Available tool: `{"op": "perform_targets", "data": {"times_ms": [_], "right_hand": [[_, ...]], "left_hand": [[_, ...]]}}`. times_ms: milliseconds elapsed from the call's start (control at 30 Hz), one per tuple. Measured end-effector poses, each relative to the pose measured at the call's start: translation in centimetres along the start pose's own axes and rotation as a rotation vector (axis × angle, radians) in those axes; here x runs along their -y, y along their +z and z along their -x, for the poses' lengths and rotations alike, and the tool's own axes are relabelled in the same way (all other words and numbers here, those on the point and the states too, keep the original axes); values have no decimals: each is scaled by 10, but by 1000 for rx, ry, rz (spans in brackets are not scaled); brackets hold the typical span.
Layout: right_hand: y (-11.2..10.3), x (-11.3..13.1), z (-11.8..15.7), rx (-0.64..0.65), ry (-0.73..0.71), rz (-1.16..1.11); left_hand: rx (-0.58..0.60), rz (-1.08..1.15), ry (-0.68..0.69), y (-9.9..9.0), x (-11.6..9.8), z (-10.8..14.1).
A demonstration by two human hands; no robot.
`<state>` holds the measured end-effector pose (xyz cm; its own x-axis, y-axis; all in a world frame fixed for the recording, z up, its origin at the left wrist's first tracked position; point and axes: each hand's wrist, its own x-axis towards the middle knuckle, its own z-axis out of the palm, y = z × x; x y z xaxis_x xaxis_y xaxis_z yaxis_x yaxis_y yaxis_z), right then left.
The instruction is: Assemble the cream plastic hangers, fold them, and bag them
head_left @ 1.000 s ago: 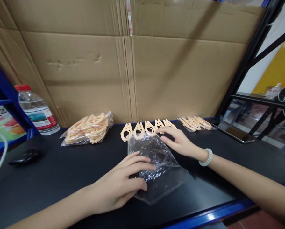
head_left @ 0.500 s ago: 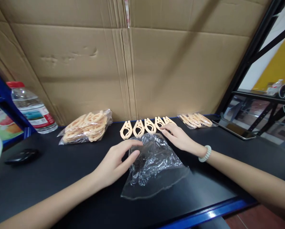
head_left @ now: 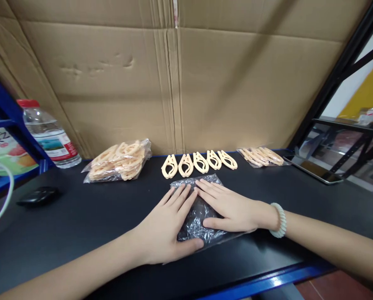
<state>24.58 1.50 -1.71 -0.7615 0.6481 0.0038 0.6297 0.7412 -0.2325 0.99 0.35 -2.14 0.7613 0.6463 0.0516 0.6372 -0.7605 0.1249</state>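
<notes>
A clear plastic bag (head_left: 199, 223) lies flat and crinkled on the black table, partly covered by my hands. My left hand (head_left: 170, 225) rests palm down on its left side, fingers stretched out. On its right side my right hand (head_left: 231, 206) also lies flat, fingertips close to those of the left; a pale coiled band circles the wrist. Just beyond the bag, several peach folding hangers (head_left: 200, 162) stand in a row on the table. Neither hand grips anything.
At the back left is a bagged pile of peach hangers (head_left: 117, 160); a smaller bagged bundle (head_left: 261, 156) lies back right, beside a tablet-like device (head_left: 314, 168). A water bottle (head_left: 53, 141) and a black mouse (head_left: 38, 196) are at left. A cardboard sheet (head_left: 117, 83) stands behind.
Both hands have come down flat onto the plastic bag. My right hand has drawn back from the hangers at the right end of the row, and the bag looks flatter.
</notes>
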Motion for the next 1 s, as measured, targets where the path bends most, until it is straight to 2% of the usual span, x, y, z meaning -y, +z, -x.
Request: {"op": "perform_targets", "data": {"times_ms": [167, 300, 400, 467, 600, 667, 733, 767, 800, 900, 1000], "right_hand": [[0, -3, -1, 37, 27, 5], [2, -5, -1, 11, 30, 11], [6, -6, 0, -43, 19, 16], [9, -6, -1, -83, 24, 17], [5, -16, -8, -214, -32, -46], [-3, -35, -12, -384, -50, -48], [-11, -65, -13, -565, 7, 32], [-14, -84, -12, -598, 48, 97], [-16, -103, -9, -607, 91, 152], [-18, -154, 4, -505, 174, 189], [-15, -178, 14, -407, 168, 181]], "left_hand": [[-8, 0, 14, -1, 2, 1], [-85, -40, 43, -3, 2, 5], [-133, -35, 137, -4, 0, 6], [-119, 0, 193, -4, 0, 5], [-147, 87, 208, 0, 1, 4], [-181, 99, 255, -1, 2, 4], [-179, 74, 331, -4, 1, 4], [-171, 53, 366, -5, 0, 3], [-166, 30, 398, -7, -1, 3], [-188, -16, 475, -10, -5, 3], [-226, -33, 516, -9, -7, 3]]}}
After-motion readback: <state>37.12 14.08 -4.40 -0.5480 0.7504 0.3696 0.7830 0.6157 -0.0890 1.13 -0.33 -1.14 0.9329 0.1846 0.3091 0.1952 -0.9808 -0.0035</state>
